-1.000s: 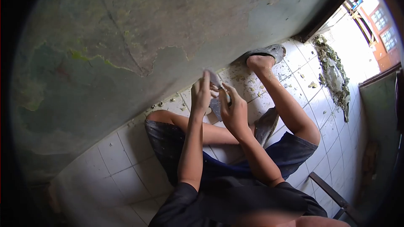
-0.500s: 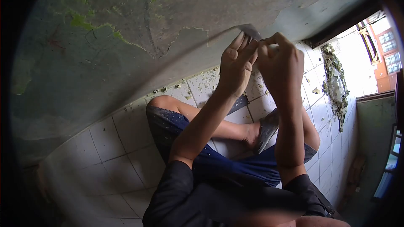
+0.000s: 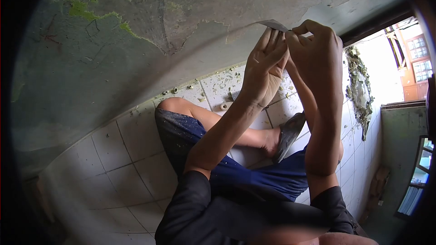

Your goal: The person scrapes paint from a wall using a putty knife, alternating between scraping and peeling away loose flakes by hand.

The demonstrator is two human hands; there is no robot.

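Note:
A thin grey sheet (image 3: 273,24) is held up near the wall, its lower edge at my left fingertips. My right hand (image 3: 317,47) is closed in a pinch on the sheet's right end, thumb and index finger together. My left hand (image 3: 265,68) is turned palm toward me, fingers stretched upward and touching the sheet. Its thumb reaches across toward my right hand. The sheet appears nearly edge-on, so most of its face is hidden.
The wall (image 3: 113,59) has peeling paint with green and bare patches. Paint flakes litter the white tile floor (image 3: 109,154) along its foot. A small pale roll (image 3: 225,105) lies beside my knee. A heap of debris (image 3: 359,90) lies near the bright doorway at right.
Both hands have moved slightly up and to the right, my right hand more. The grey sheet now looks flatter and more edge-on. The pale roll on the floor has come into view.

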